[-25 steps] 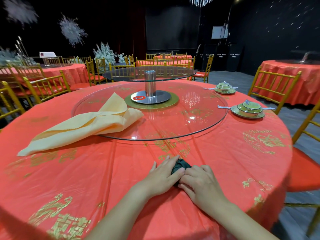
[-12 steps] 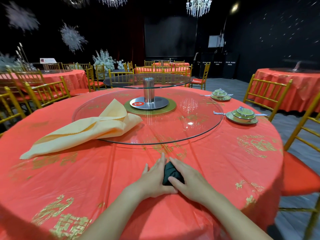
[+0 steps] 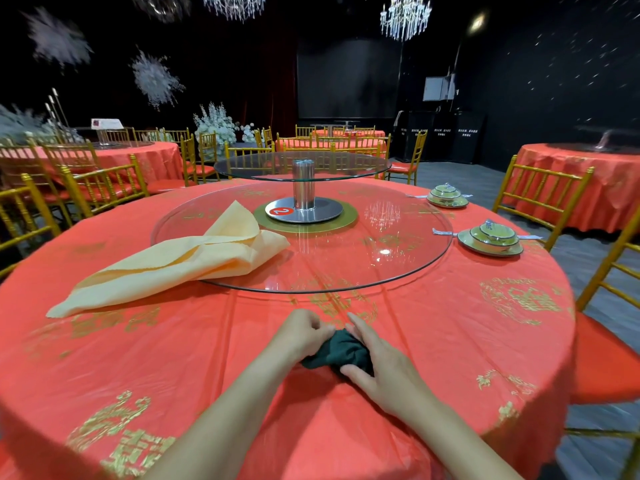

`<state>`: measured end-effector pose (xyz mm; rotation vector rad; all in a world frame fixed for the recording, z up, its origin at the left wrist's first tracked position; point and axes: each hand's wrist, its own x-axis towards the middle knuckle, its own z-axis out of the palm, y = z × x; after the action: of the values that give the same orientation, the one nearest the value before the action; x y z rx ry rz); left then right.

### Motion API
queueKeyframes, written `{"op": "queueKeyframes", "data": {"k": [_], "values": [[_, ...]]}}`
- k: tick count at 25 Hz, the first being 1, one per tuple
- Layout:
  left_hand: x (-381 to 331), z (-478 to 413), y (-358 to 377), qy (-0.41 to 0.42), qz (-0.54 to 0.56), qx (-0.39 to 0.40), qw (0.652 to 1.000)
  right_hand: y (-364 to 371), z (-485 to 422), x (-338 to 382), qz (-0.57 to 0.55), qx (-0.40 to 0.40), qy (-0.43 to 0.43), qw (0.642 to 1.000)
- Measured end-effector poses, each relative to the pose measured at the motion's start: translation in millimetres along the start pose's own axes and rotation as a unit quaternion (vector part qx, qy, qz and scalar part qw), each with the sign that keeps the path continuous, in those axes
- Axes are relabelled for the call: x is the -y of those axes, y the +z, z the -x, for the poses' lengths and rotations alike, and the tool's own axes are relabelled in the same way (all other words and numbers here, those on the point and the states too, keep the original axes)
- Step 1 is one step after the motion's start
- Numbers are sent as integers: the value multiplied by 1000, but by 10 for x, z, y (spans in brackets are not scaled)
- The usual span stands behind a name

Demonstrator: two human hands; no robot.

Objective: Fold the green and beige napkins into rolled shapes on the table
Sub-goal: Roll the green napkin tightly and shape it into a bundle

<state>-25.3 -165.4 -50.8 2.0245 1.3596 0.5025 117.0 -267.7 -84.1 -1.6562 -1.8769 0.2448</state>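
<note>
The left grip (image 3: pixel 304 336) and right grip (image 3: pixel 381 362) both clutch the bunched dark green cloth napkin (image 3: pixel 341 351) on the near red-clothed worktop (image 3: pixel 450 341); the beige cloth napkin (image 3: pixel 180 265) lies far left, overlapping the glass turntable (image 3: pixel 381 244).

One head-worn wide-angle view looks forward and down, close over the round table (image 3: pixel 450 341).

Only a white "2" can be read, printed on a red sticker (image 3: pixel 281 211) on the metal turntable base (image 3: pixel 322 211). The gold tablecloth characters (image 3: pixel 519 299) and back-wall signs (image 3: pixel 441 131) are too blurry, tbh.
</note>
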Motion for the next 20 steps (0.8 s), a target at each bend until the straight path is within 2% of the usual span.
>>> {"op": "queueKeyframes", "data": {"k": [3, 8, 9, 11, 13, 14, 17, 20], "values": [[60, 13, 76, 6, -1, -86, 996, 27, 16, 20, 4, 4, 0, 1000], [139, 157, 335, 40, -165, -161, 972, 45, 28, -8, -3, -5, -2, 1000], [143, 173, 319, 74, -156, -188, 967, 34, 23, -21, -14, 2, 0, 1000], [161, 199, 243, 216, -91, -229, 945, -5, 12, -52, -28, 20, 6, 999], [211, 227, 224, 367, -84, -193, 906, -44, -2, -81, -31, 28, 14, 999], [243, 260, 227, 411, -102, -150, 893, -62, -5, -94, -35, 22, 17, 999], [349, 340, 233, 411, -130, -58, 900, -89, 15, -118, 1, 7, 1, 1000], [430, 286, 206, 399, -134, -38, 906, -107, 14, -136, 60, -13, -21, 998]]}}
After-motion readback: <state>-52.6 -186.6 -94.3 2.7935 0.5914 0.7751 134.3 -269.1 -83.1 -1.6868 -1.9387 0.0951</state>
